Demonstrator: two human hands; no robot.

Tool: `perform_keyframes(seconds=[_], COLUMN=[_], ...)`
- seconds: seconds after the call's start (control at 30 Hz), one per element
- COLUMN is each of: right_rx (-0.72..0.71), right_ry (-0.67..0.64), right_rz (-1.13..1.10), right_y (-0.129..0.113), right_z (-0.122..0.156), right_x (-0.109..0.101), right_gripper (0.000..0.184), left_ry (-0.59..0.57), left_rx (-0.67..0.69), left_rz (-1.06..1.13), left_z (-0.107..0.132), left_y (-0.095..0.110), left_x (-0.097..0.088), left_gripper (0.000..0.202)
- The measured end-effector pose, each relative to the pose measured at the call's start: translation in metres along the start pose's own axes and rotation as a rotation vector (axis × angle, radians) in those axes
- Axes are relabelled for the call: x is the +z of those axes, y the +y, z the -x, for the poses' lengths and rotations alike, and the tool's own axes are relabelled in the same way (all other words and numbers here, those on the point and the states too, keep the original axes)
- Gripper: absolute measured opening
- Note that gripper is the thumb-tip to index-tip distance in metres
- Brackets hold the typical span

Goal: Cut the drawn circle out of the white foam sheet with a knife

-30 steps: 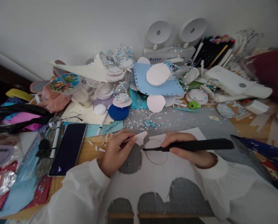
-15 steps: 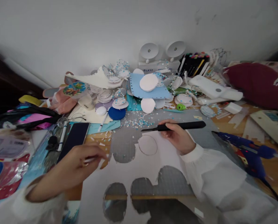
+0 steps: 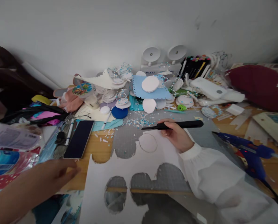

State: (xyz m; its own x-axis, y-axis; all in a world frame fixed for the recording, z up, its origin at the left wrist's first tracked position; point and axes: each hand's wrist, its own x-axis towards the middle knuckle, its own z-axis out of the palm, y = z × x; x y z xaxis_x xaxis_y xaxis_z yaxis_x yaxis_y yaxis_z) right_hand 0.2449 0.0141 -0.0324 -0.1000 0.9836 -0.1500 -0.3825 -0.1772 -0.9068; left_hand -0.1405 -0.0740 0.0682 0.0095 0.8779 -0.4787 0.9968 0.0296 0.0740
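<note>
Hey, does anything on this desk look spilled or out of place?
Yes: blue and white bits lie loose across the gray mat, near the knife, as if spilled. Also, the cut-out sheet overhangs the table's near edge, visible through its holes, so it isn't fully supported.

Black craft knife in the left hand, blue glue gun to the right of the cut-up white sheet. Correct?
Wrong hand: the head view shows the black craft knife in the right hand. The blue glue gun is to the right of the cut-up white sheet.
</note>
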Motion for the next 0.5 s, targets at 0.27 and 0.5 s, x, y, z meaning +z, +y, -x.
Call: perform_keyframes(seconds=[0.27, 0.5], right_rx=[-0.046, -0.162], right_ry=[0.012, 0.063], right_rz=[0.046, 0.182], right_y=[0.000, 0.008], right_z=[0.002, 0.003], right_x=[0.002, 0.001], right_gripper=[0.018, 0.025], left_ry=[0.140, 0.198], left_rx=[0.406, 0.428], left_rz=[0.321, 0.296], left_z=[-0.038, -0.067], left_y=[0.097, 0.155], left_x=[0.014, 0.041], left_gripper=[0.030, 0.036])
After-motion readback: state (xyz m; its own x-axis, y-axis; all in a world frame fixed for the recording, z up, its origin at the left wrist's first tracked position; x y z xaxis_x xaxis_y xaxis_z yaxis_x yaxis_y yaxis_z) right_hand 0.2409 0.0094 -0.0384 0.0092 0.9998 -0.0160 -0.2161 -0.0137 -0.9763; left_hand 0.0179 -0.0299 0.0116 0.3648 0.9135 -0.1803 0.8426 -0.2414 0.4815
